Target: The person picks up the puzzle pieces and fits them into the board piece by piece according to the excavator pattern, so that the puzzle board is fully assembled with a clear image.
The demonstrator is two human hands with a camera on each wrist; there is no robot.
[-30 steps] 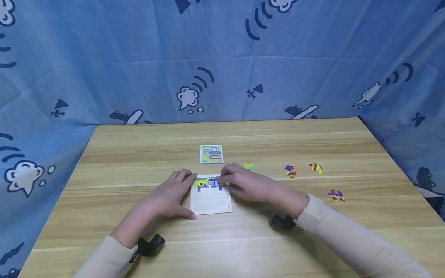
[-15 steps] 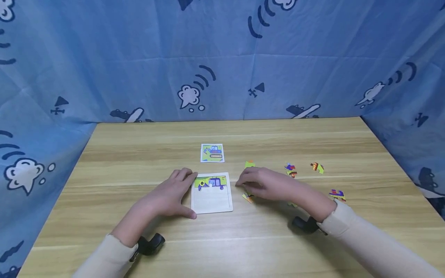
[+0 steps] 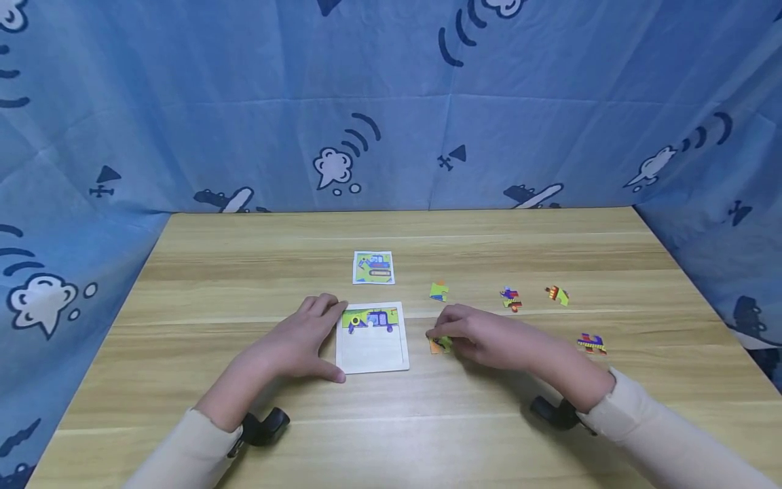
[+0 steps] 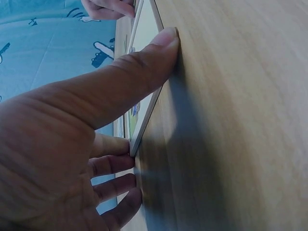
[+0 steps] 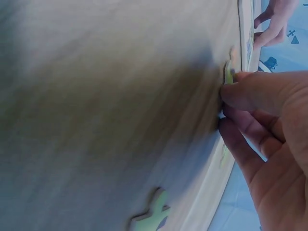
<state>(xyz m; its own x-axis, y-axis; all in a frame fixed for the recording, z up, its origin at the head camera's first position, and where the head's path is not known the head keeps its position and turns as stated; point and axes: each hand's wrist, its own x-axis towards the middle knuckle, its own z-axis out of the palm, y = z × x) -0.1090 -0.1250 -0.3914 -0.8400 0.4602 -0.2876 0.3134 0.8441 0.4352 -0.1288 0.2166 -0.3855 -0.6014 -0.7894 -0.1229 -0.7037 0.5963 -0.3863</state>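
Observation:
A white square puzzle tray [image 3: 373,356] lies on the table, its upper part filled with green and purple vehicle pieces [image 3: 370,319]. My left hand [image 3: 292,346] rests along the tray's left side, thumb stretched to the near corner and fingers at the far corner. In the left wrist view the thumb [image 4: 130,72] lies straight over the tray edge [image 4: 144,120]. To the right of the tray, my right hand [image 3: 482,336] pinches an orange and green puzzle piece [image 3: 436,346] at table level. Its fingertips partly cover that piece, also seen in the right wrist view.
A picture card [image 3: 373,268] of an excavator lies behind the tray. Loose pieces lie to the right: a green one [image 3: 438,291], a blue and red one [image 3: 510,299], a red and green one [image 3: 557,295], a purple and yellow one [image 3: 591,343]. A blue cloth [image 3: 391,102] hangs behind the table.
My right hand has left the tray's upper right part, moved right and taken hold of the orange and green puzzle piece. The left hand has stayed at the tray.

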